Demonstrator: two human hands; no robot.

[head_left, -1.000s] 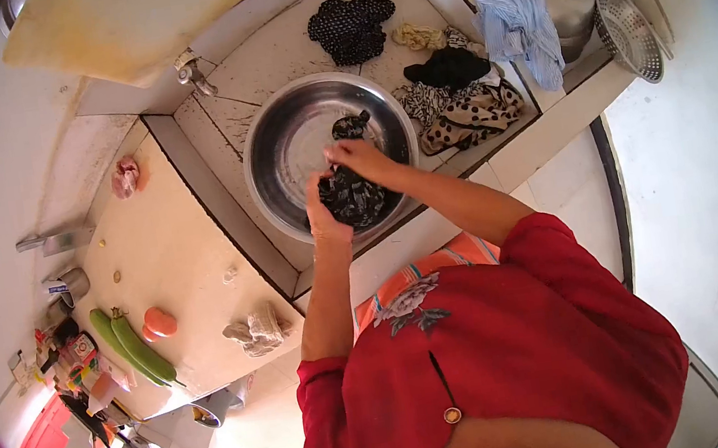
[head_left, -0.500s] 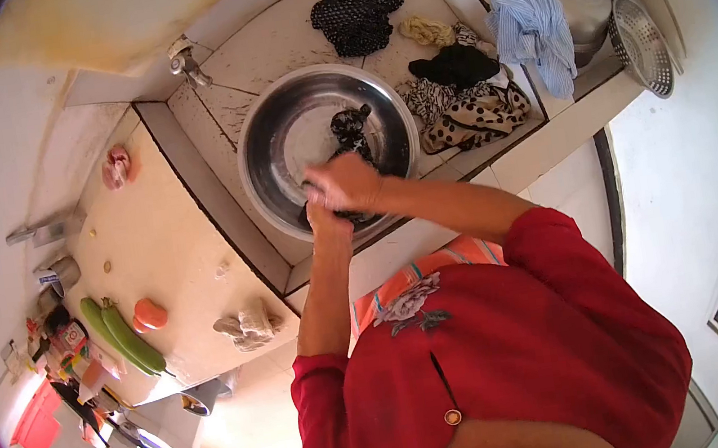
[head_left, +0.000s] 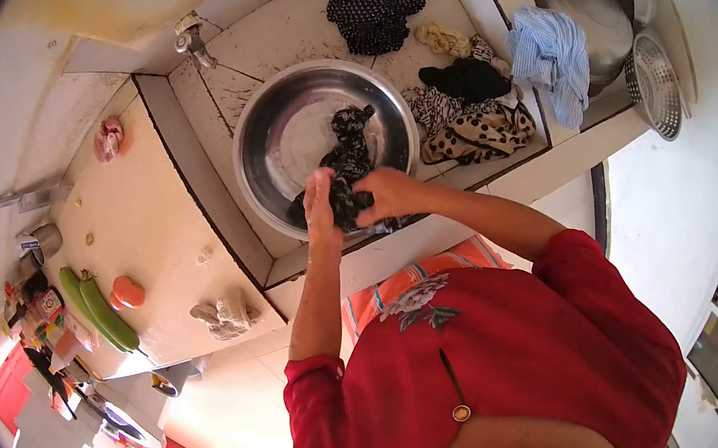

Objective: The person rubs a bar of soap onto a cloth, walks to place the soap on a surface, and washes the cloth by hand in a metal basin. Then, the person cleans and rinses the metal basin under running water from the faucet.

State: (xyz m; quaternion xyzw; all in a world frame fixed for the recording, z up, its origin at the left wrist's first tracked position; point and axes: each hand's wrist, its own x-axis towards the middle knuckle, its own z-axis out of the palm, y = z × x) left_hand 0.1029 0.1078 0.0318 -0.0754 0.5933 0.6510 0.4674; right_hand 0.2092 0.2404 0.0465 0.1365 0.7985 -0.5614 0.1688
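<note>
A black patterned cloth (head_left: 350,157) lies bunched in a wide steel basin (head_left: 252,138), against the side nearest my body. My left hand (head_left: 320,206) grips its left part over the basin's near rim. On the right part of the same cloth, my right hand (head_left: 389,195) has its fingers curled round the fabric. Some of the cloth hangs at the near rim between and below my hands, while its far end rests on the basin's bottom. Whitish wet marks show on the basin's bottom.
Beside the basin are a dotted black cloth (head_left: 375,15), a leopard-print cloth (head_left: 479,136) and a black cloth (head_left: 465,79). A striped cloth (head_left: 551,63) hangs over the sink's edge. Taps (head_left: 192,45) stand behind. Green vegetables (head_left: 103,312) and tomatoes (head_left: 127,293) lie on the left counter.
My hands were pressed together on the cloth and have moved apart, the right one going rightward and slightly down. More of the cloth shows between them. The camera view has shifted a little.
</note>
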